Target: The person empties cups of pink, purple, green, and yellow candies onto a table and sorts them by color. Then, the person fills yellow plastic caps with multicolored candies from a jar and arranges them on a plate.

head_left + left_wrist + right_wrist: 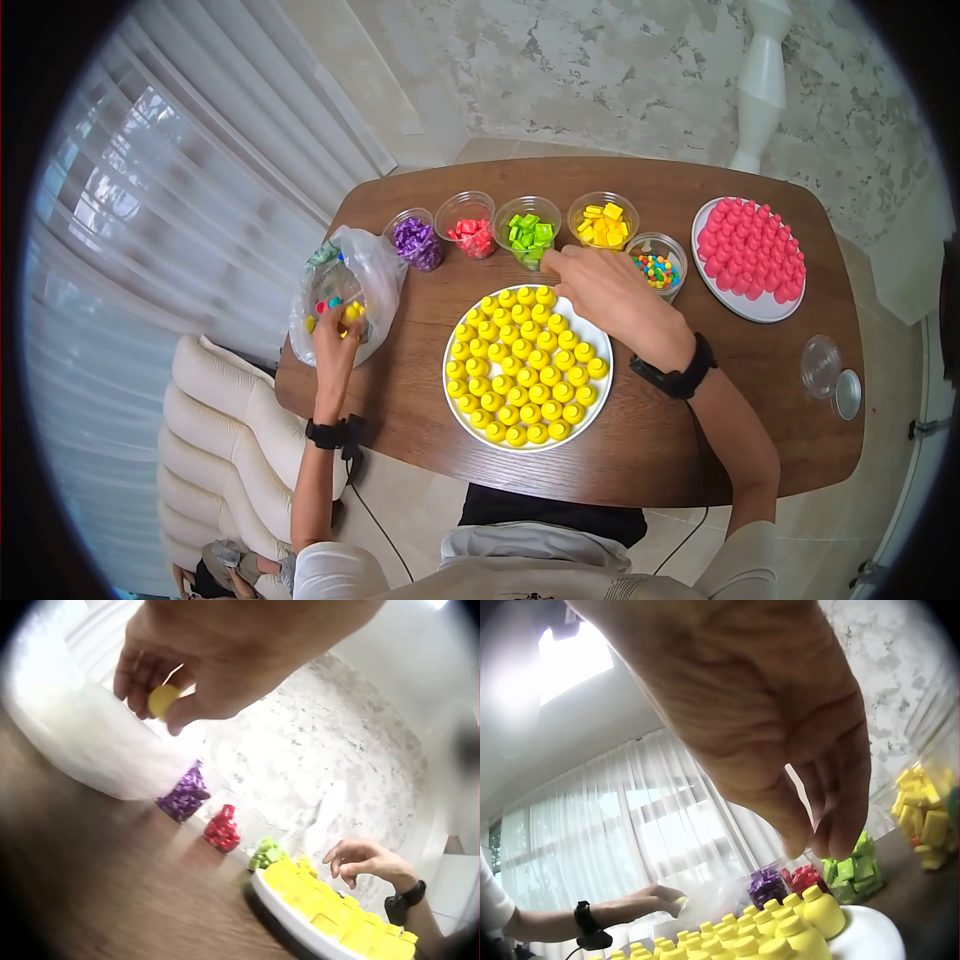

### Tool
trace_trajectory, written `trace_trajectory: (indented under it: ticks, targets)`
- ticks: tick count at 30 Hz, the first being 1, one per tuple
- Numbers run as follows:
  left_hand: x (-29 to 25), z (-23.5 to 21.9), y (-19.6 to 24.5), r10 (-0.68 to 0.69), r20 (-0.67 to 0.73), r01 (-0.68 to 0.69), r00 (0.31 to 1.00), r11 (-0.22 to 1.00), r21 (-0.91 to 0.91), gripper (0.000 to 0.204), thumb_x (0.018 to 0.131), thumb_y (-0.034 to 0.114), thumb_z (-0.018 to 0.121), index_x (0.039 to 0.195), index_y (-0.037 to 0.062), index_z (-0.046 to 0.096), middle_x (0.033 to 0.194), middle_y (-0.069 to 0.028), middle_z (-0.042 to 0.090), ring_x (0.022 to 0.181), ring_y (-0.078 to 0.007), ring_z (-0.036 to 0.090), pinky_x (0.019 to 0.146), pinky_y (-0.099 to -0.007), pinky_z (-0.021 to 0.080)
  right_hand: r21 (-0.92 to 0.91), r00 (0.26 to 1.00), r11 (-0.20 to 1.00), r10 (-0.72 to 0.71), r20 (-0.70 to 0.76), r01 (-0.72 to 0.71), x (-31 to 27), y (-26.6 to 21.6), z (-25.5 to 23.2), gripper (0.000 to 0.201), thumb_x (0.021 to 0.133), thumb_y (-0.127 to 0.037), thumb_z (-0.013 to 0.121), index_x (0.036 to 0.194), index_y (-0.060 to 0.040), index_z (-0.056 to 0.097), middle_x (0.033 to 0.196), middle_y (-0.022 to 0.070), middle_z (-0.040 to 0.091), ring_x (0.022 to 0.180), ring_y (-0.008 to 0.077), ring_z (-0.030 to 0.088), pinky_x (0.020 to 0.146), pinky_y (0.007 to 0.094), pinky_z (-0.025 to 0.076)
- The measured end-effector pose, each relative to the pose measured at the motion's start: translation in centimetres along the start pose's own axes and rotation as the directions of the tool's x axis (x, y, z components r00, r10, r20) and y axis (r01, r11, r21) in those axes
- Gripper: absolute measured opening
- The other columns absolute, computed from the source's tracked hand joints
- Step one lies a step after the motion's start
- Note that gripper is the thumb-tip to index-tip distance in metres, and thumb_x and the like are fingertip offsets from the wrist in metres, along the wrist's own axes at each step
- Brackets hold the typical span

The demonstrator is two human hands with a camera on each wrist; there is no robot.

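Observation:
At the left of the table, my left hand (335, 338) is over the mouth of a clear plastic bag (378, 290). Its thumb and fingers pinch a small yellow bottle (163, 701), whose round end shows in the left wrist view. Red and teal pieces show inside the bag. My right hand (625, 300) hovers above the far right rim of a white plate (470, 422) set with rows of yellow bottles (520, 365). Its fingers are loosely bent, the tips near the cup of green wrapped candies (528, 232), and nothing shows between them.
Clear cups of purple candies (416, 241), red candies (470, 235), yellow candies (604, 226) and colourful small balls (655, 268) line the back. A plate of pink pieces (750, 250) stands right, near clear lids (822, 365). A cream sofa (215, 420) borders the left side.

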State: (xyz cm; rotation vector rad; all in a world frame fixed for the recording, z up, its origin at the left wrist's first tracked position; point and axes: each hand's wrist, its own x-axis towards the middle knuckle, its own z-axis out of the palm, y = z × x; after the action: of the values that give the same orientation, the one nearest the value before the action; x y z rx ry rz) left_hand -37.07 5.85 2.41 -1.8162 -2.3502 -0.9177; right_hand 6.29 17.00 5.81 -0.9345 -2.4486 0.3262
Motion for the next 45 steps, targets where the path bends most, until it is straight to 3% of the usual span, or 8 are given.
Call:
trace_trajectory:
  ticks: [8,10,13,16,24,37,40,45]
  targets:
    - [-0.7,0.8,-0.4,0.14,0.058,-0.143,0.988,0.989,0.041,0.035,0.083,0.004,0.077,0.116,-0.0029,0.07,0.104,-0.0172,0.069,0.098,-0.0332,0.067,0.086,-0.0396,0.052,-0.041,0.981,0.982,-0.184,-0.057,0.182,-1.0,1.1,3.7,0.034,0.093,-0.007,0.065,0.126,-0.0052,0.061,0.105,0.0146,0.064,0.096,0.0345,0.068,0.076,0.0486,0.052]
    - [-0.9,0.3,2.3,0.15,-0.164,-0.133,0.975,0.985,0.111,0.037,0.082,-0.002,0.075,0.118,-0.0014,0.07,0.118,-0.0199,0.066,0.104,-0.0402,0.065,0.093,-0.0454,0.051,-0.089,0.99,0.986,-0.14,-0.005,0.139,-0.7,1.0,3.7,0.037,0.091,-0.008,0.067,0.127,-0.0045,0.06,0.104,0.0148,0.065,0.097,0.0346,0.068,0.076,0.0489,0.052]
    - [-1.0,-0.5,9.0,0.299,-0.291,-0.315,0.909,0.949,-0.011,0.037,0.084,-0.005,0.073,0.12,0.0011,0.069,0.12,-0.0169,0.063,0.102,-0.0355,0.065,0.091,-0.0421,0.052,-0.114,0.997,0.991,-0.068,0.036,0.072,0.0,0.8,2.8,0.037,0.09,-0.009,0.07,0.124,-0.0035,0.059,0.104,0.0149,0.066,0.095,0.0353,0.068,0.075,0.0496,0.051]
    - [-1.6,0.1,15.1,0.401,-0.06,-0.399,0.914,0.866,-0.302,0.029,0.091,0.002,0.074,0.119,0.0013,0.068,0.123,-0.0123,0.062,0.095,-0.0227,0.067,0.085,-0.0339,0.055,-0.019,0.999,0.999,-0.045,-0.024,0.045,0.9,1.0,1.5,0.031,0.089,-0.009,0.072,0.116,-0.0013,0.06,0.098,0.0157,0.067,0.091,0.0356,0.068,0.075,0.048,0.052]
    - [0.3,6.0,25.1,0.412,0.321,-0.061,0.853,0.689,-0.722,0.043,0.097,0.009,0.073,0.136,-0.0031,0.06,0.11,-0.0097,0.07,0.088,-0.0131,0.068,0.084,-0.0279,0.057,0.731,0.98,0.662,0.192,0.046,-0.164,1.3,-0.9,-5.2,0.016,0.099,-0.01,0.066,0.104,0.0017,0.056,0.083,0.0092,0.066,0.07,0.0135,0.063,0.053,0.0276,0.052]
    - [0.4,7.8,28.6,0.489,0.342,0.052,0.803,0.513,-0.857,0.031,0.1,0.005,0.068,0.129,-0.0041,0.063,0.102,-0.0062,0.071,0.088,-0.0146,0.07,0.083,-0.0286,0.057,0.822,0.943,0.565,0.307,-0.129,-0.071,-0.1,2.9,-11.1,0.026,0.103,-0.021,0.067,0.1,0.0025,0.058,0.085,0.0091,0.069,0.063,0.011,0.064,0.052,0.027,0.056]
    - [1.0,8.7,30.9,0.565,0.391,-0.201,0.727,0.719,-0.665,0.032,0.099,0.007,0.07,0.128,-0.0042,0.063,0.105,-0.012,0.073,0.093,-0.021,0.072,0.083,-0.0335,0.056,0.85,0.887,0.527,0.392,-0.244,0.001,-0.5,3.6,-12.8,0.025,0.104,-0.022,0.067,0.102,0.0029,0.061,0.082,0.0061,0.064,0.064,0.0083,0.06,0.052,0.0255,0.057]
    - [1.7,10.6,33.9,0.79,0.159,-0.682,0.593,0.597,-0.423,0.036,0.088,0.001,0.071,0.124,-0.0013,0.066,0.115,-0.0186,0.065,0.1,-0.0364,0.068,0.082,-0.0441,0.056,0.801,0.848,0.598,0.429,-0.312,-0.008,-0.4,2.9,-13.0,0.024,0.103,-0.019,0.067,0.101,0.0042,0.061,0.081,0.0074,0.066,0.064,0.0079,0.061,0.052,0.0258,0.057]
